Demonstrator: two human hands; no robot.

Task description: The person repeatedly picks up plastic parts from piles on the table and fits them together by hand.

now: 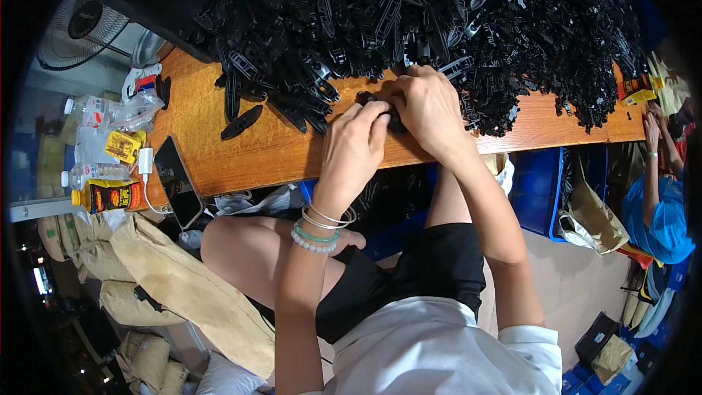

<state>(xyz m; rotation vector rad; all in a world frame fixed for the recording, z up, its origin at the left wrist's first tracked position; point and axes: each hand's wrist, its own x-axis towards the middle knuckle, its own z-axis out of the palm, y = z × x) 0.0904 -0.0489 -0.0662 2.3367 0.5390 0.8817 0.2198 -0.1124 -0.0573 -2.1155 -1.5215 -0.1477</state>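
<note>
The pile of black plastic parts (409,14) pretty much hogged the wooden surface (201,153). Both bare hands were right at the near edge of that pile, close together. Left hand (355,139) had a narrow grip, thumb and fingers pinched on a small black part (395,123). Right hand (431,106) was curled over the same bit from the other side, so its grip was narrow too. That part sat just on the near side of the pile, mostly covered by fingers, so couldn't tell you its exact shape. One oval black piece (241,122) lay loose off the pile's near left corner. Further left of the pile were a phone (175,175), a white charger (145,161), a yellow packet (123,146) and a dark bottle with a yellow cap (110,195). A fan (84,25) stood beyond those, also left of the pile. Past the pile's right end, a co-worker in a blue top (654,205) had their arms reaching toward the surface.
</note>
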